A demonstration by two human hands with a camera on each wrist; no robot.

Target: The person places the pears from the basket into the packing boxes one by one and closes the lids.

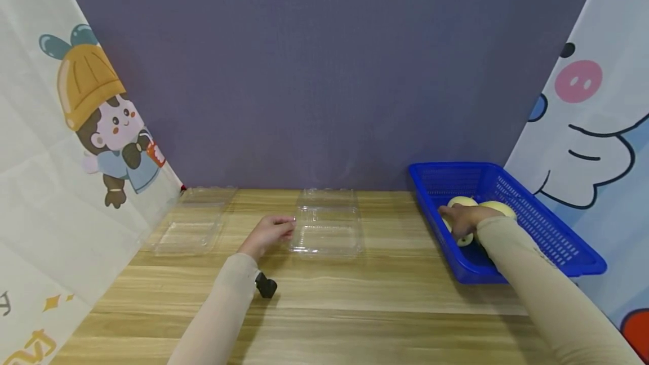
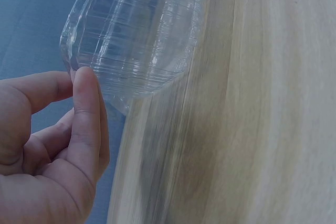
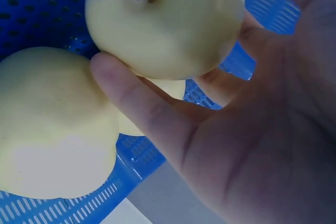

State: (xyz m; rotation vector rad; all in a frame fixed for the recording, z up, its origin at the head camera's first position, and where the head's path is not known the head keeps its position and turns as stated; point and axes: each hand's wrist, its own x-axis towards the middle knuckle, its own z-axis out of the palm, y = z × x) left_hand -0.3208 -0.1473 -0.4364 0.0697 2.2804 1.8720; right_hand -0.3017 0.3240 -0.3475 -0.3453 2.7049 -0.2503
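Observation:
My left hand (image 1: pixel 267 235) pinches the left edge of an open clear plastic clamshell box (image 1: pixel 328 235) in the middle of the wooden table. In the left wrist view, thumb and fingertips meet at the rim of the box (image 2: pixel 131 40). My right hand (image 1: pixel 465 221) reaches into a blue plastic basket (image 1: pixel 441 241) at the right. Its fingers curl round a pale yellow pear (image 3: pixel 168 30) whose dark end mark faces the right wrist camera. Another pear (image 3: pixel 52 124) lies beside the thumb, and more pears are partly hidden behind the hand.
A second open clear clamshell box (image 1: pixel 187 235) lies on the left part of the wooden table (image 1: pixel 324 325). A grey-purple panel (image 1: pixel 324 72) stands along the back. Printed cloths with cartoon figures hang on both sides.

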